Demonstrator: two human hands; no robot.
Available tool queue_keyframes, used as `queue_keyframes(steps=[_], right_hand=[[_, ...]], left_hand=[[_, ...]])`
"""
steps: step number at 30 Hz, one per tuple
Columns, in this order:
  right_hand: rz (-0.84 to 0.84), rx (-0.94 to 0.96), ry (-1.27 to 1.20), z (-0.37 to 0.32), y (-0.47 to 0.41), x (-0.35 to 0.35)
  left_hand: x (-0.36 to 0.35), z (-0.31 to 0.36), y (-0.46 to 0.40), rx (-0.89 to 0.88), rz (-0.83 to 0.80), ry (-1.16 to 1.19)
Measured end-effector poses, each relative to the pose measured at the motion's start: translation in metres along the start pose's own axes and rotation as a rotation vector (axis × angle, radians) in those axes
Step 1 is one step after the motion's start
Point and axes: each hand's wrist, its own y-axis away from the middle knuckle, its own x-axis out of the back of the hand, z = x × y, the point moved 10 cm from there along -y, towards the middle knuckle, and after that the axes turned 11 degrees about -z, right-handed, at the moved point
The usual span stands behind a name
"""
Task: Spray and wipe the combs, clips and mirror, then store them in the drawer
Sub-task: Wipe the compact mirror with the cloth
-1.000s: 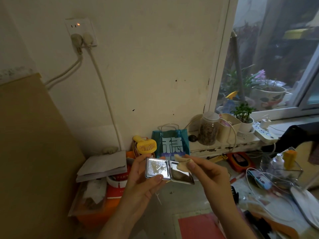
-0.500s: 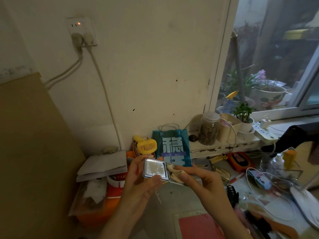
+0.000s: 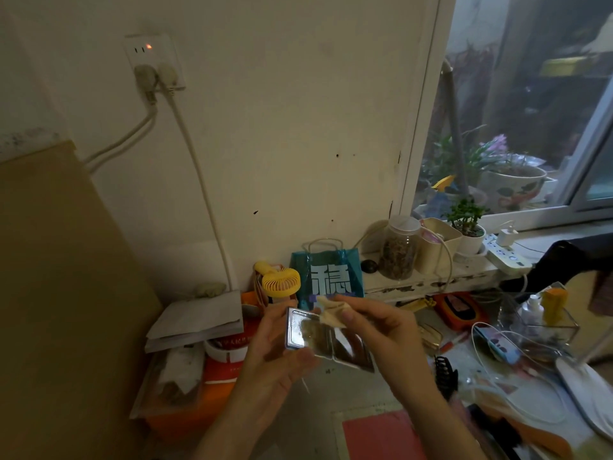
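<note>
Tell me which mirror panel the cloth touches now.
The left panel, gripped by the left hand; the cloth meets its upper right corner.

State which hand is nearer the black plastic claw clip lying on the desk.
Right. The right hand, pinching a small beige cloth, is raised just up-left of the black plastic claw clip. The left hand grips the folding silver compact mirror, farther left.

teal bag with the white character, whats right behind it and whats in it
Behind the teal bag only the cream wall shows. Its contents are hidden by its front, and the right hand covers its lower edge.
</note>
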Motion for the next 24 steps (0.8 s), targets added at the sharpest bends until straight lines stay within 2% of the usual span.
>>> queue_keyframes(steps=[5, 14, 21, 24], right_hand=[[-0.095, 0.007, 0.065, 0.002, -0.001, -0.022], [-0.164, 0.027, 0.101, -0.001, 0.011, -0.031], [-0.023, 0.039, -0.027, -0.006, 0.000, -0.018], [-0.045, 0.054, 0.002, -0.006, -0.007, -0.026]], left_hand=[[-0.003, -0.001, 0.000, 0.020, -0.033, 0.046], [0.016, -0.009, 0.002, 0.044, 0.065, 0.120], [0.008, -0.007, 0.003, 0.058, 0.026, 0.074], [0.005, -0.005, 0.005, 0.073, 0.034, 0.033]])
